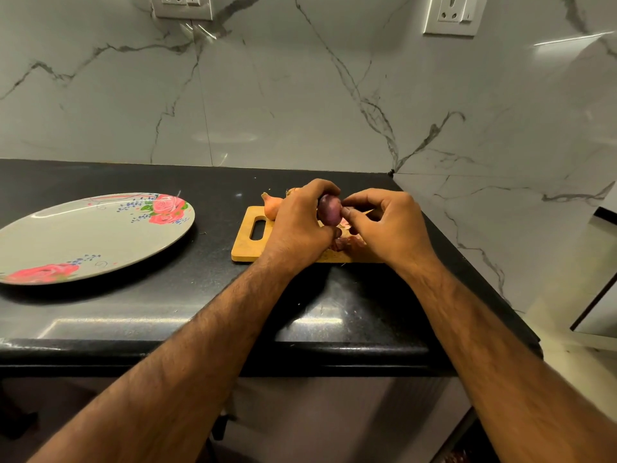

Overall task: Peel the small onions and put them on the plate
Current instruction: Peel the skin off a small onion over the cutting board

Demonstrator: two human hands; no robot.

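Observation:
My left hand [300, 225] grips a small purple onion [329, 210] just above the wooden cutting board [245, 243]. My right hand [384, 225] has its fingers curled against the onion's right side, pinching at its skin. An unpeeled orange-skinned onion [272, 205] lies at the board's far edge, partly behind my left hand. Loose pinkish peel [344, 243] lies on the board under my hands. The grey plate with pink roses [93, 235] sits to the left and holds nothing.
The black counter [167, 305] ends at a marble backsplash behind and a marble side wall on the right. Two wall sockets [182, 5] are high on the backsplash. The counter's front edge runs below my forearms.

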